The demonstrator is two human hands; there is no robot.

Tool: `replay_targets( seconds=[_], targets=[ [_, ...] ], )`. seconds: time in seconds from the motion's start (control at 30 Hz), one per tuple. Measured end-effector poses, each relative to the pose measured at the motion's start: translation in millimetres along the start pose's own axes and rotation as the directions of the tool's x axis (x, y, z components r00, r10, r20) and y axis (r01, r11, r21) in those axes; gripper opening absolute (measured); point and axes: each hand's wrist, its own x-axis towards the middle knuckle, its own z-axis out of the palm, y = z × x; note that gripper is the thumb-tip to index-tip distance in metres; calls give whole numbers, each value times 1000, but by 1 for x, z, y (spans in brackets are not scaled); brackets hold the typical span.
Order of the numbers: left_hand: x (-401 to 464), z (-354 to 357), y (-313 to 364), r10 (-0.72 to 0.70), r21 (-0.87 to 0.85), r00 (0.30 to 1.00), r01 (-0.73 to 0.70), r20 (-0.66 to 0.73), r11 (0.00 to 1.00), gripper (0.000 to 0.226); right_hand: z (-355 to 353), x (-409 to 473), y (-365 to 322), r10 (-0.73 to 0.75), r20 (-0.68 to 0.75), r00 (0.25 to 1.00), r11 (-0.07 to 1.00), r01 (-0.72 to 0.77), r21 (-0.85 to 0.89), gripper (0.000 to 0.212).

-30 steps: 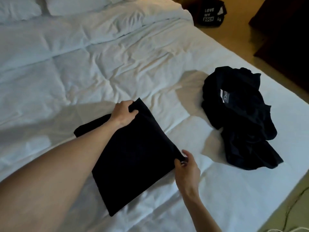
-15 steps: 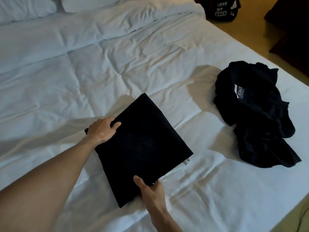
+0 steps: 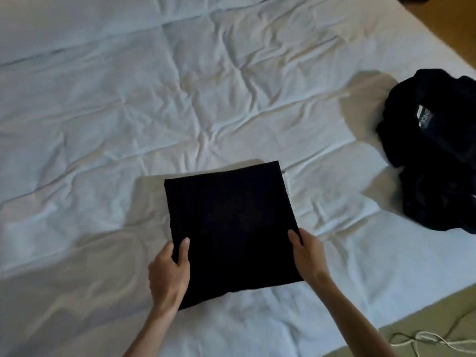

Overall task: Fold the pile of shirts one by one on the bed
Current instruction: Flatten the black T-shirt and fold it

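Observation:
A black shirt folded into a flat square (image 3: pixel 231 228) lies on the white bed (image 3: pixel 128 124) just in front of me. My left hand (image 3: pixel 168 274) grips its left edge near the front corner, thumb on top and fingers under the cloth. My right hand (image 3: pixel 307 256) grips the right edge the same way. A crumpled pile of black shirts (image 3: pixel 435 155), with a white neck label showing, sits at the right side of the bed, apart from both hands.
The rumpled white duvet stretches away to the left and back. The bed's right edge borders a tan floor (image 3: pixel 461 32). At the lower right, white and dark cables (image 3: pixel 427 341) lie on the floor beside the bed's front edge.
The folded shirt has turned from a diagonal lie to square with me. Both hands slid to its left and right edges near the front. The view shifted left, pushing the pile to the frame's right edge.

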Motion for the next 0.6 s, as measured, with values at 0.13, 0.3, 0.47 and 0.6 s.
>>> replay_targets(
  seconds=[0.13,0.3,0.47,0.6],
  targets=[
    [-22,-1,-4,38,129,994,-25,-99,991,32,-1,-16,18,57,-14,998,993,-59,-104,30],
    [30,24,77,610,193,787,-587,-94,786,63,0,-18,13,56,46,997,991,-50,-124,23],
    [74,68,165,426,199,669,-649,609,735,81,-4,-16,15,40,54,998,993,-34,-110,23],
    [90,90,197,339,285,656,-654,674,700,78,-9,-15,20,64,143,988,997,-56,-60,29]
  ],
)
